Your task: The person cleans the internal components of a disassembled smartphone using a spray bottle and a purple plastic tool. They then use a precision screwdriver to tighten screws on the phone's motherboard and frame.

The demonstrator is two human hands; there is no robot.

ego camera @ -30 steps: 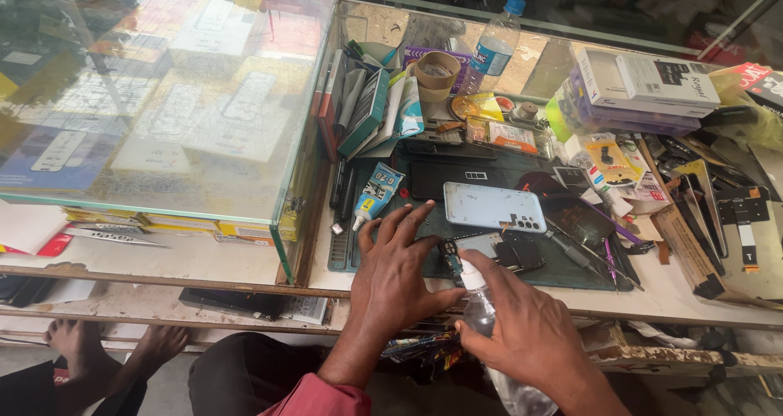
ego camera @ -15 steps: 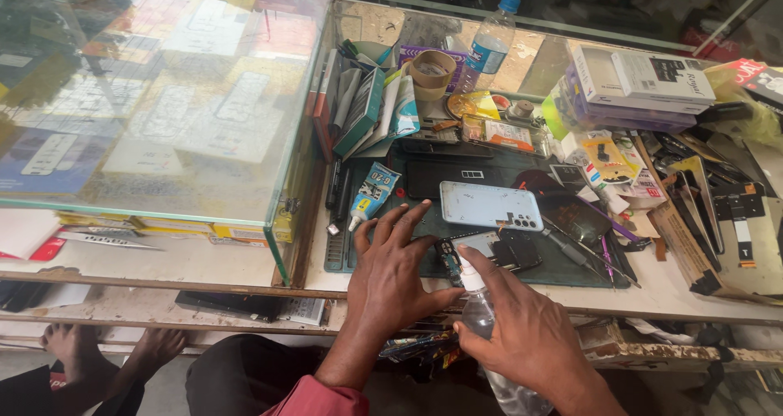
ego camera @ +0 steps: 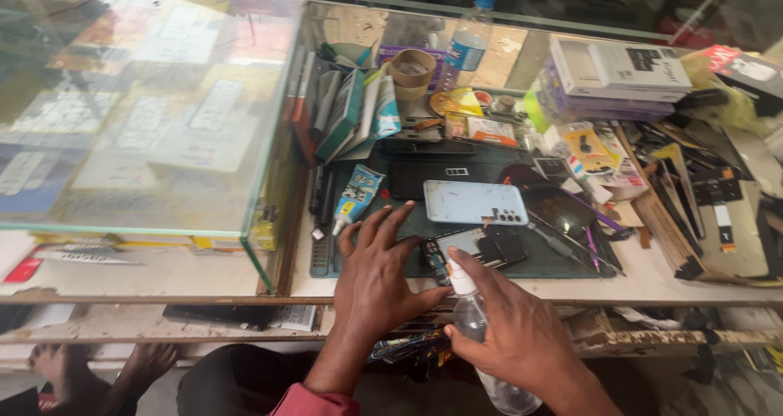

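A small opened phone part [ego camera: 466,246] — it looks like a phone body or board, too small to read surely — lies at the near edge of the dark green work mat [ego camera: 326,263], and both hands meet over it. The right hand [ego camera: 522,342] is wrapped around a clear plastic squeeze bottle [ego camera: 471,318], its white nozzle tipped toward the part and its body hanging below the bench edge. The left hand [ego camera: 377,271] lies flat and open on the mat, fingers spread, thumb just beside the part, gripping nothing.

Just behind the part sits a pale phone back cover [ego camera: 475,202], face down, and beside that a dark phone [ego camera: 563,210] with thin tools [ego camera: 571,249] lying across the mat. A tube of adhesive [ego camera: 356,197] rests at the mat's left side, near a glass display case [ego camera: 147,106]. A water bottle [ego camera: 466,45], a roll of tape [ego camera: 412,67] and stacked boxes [ego camera: 620,73] crowd the back of the bench.

The risk, as I judge it, is excess liquid: a hard squeeze could flood the part and run under the cover and tools. The part sits close to the bench edge too — a nudge from either wrist could send it off.
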